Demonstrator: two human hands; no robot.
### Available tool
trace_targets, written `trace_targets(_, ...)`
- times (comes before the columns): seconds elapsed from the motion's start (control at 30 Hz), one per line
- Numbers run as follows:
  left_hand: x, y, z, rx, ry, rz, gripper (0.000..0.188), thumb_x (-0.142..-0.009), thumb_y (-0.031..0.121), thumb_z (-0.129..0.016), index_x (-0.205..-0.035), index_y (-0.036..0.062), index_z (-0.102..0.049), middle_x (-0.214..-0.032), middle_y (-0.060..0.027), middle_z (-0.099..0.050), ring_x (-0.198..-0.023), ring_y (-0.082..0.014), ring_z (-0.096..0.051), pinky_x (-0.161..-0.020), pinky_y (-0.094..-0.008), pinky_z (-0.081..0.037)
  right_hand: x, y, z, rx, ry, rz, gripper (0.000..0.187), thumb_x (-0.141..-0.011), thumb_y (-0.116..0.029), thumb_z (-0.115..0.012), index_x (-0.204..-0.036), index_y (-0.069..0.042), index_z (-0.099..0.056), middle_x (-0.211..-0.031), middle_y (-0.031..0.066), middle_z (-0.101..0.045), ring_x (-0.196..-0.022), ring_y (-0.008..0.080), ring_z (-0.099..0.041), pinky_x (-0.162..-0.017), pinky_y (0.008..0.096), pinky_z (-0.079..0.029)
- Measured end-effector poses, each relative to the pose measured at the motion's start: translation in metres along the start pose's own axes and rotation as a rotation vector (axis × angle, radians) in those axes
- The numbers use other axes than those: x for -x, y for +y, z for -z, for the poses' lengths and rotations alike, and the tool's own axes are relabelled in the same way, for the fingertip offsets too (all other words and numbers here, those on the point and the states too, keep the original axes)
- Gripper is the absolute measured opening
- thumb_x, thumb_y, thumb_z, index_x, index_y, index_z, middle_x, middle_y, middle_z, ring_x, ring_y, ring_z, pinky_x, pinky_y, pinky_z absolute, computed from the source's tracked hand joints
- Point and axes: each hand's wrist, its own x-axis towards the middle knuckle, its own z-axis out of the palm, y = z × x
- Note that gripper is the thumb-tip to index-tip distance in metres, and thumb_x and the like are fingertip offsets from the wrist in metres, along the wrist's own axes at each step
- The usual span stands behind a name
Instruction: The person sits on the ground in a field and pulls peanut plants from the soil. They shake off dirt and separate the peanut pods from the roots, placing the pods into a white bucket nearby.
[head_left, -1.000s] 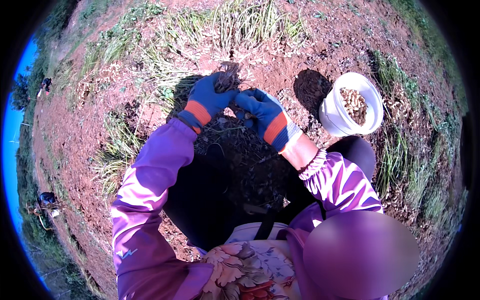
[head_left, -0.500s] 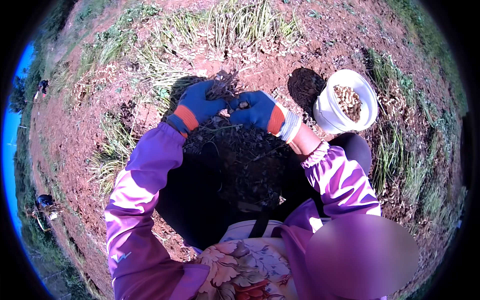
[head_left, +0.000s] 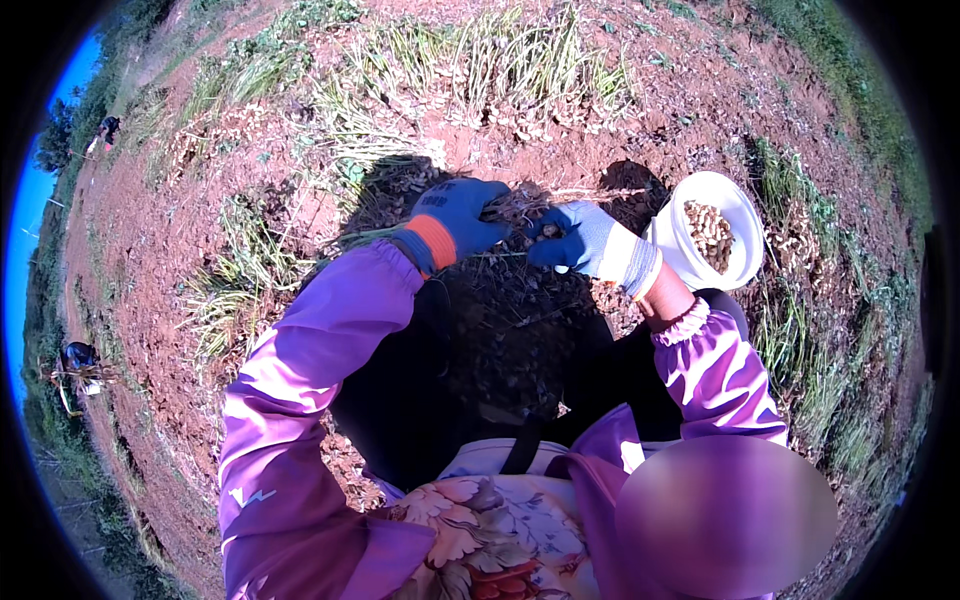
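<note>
In a blue glove with an orange cuff, my left hand [head_left: 460,220] is closed round a peanut plant [head_left: 522,203] by its brown, tangled root end. Thin stems of the plant trail past the glove to the left. My right hand [head_left: 588,243], gloved in blue and grey, has its fingers curled at the roots around peanuts [head_left: 549,231]; how many is hidden. Close by on the right, a white bucket [head_left: 668,236] stands on the soil, partly filled with picked peanuts [head_left: 709,236].
Pulled peanut plants [head_left: 540,70] lie in a heap ahead, with more plants [head_left: 235,285] at the left and a row of them [head_left: 790,230] beyond the bucket. Reddish soil surrounds me. Far left, a person [head_left: 80,358] is bent over in the field.
Both hands have shifted right, toward the bucket, carrying the peanut plant along. More of its root end now shows between the gloves. The view has also moved slightly.
</note>
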Motion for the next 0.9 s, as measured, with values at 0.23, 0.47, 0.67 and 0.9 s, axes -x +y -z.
trace_targets(0.23, 0.006, 0.008, -0.018, -0.005, 0.019, -0.075, 0.041, -0.069, 0.031, -0.066, -0.100, 0.0054, -0.059, -0.085, -0.0148, -0.060, -0.081, -0.0320, -0.058, -0.070, -0.0377, -0.046, 0.013, 0.033, 0.001, -0.639, -0.092, -0.169, 0.022, -0.076, -0.004, -0.064, -0.096, -0.002, -0.057, -0.070, 0.0013, -0.059, -0.055, 0.0062, -0.054, -0.043, 0.0166, -0.039)
trace_targets(0.47, 0.020, 0.015, -0.011, -0.018, 0.069, -0.052, 0.039, -0.067, 0.028, -0.066, -0.099, 0.0069, -0.058, -0.088, -0.0136, -0.059, -0.083, -0.0319, -0.057, -0.072, -0.0396, -0.045, 0.010, 0.032, -0.010, -0.766, 0.005, -0.207, 0.021, -0.076, -0.010, -0.064, -0.095, -0.004, -0.058, -0.071, 0.0018, -0.061, -0.053, 0.0063, -0.055, -0.042, 0.0154, -0.037)
trace_targets(0.67, 0.023, 0.012, -0.009, -0.077, 0.129, -0.007, 0.044, -0.066, 0.029, -0.067, -0.103, 0.0076, -0.057, -0.093, -0.0134, -0.060, -0.086, -0.0316, -0.057, -0.075, -0.0385, -0.046, 0.005, 0.022, -0.029, -0.896, 0.185, -0.130, 0.005, -0.082, -0.006, -0.052, -0.081, -0.002, -0.055, -0.062, 0.0057, -0.057, -0.042, 0.0137, -0.053, -0.030, 0.0204, -0.035)
trace_targets(0.9, 0.029, 0.004, -0.009, -0.107, 0.157, -0.005, 0.045, -0.066, 0.033, -0.067, -0.103, 0.0084, -0.058, -0.089, -0.0140, -0.061, -0.083, -0.0313, -0.058, -0.073, -0.0395, -0.046, 0.004, 0.011, -0.049, -0.658, 0.154, -0.136, 0.018, -0.073, -0.002, -0.067, -0.091, -0.002, -0.063, -0.064, -0.0014, -0.056, -0.049, 0.0052, -0.049, -0.041, 0.0194, -0.034)
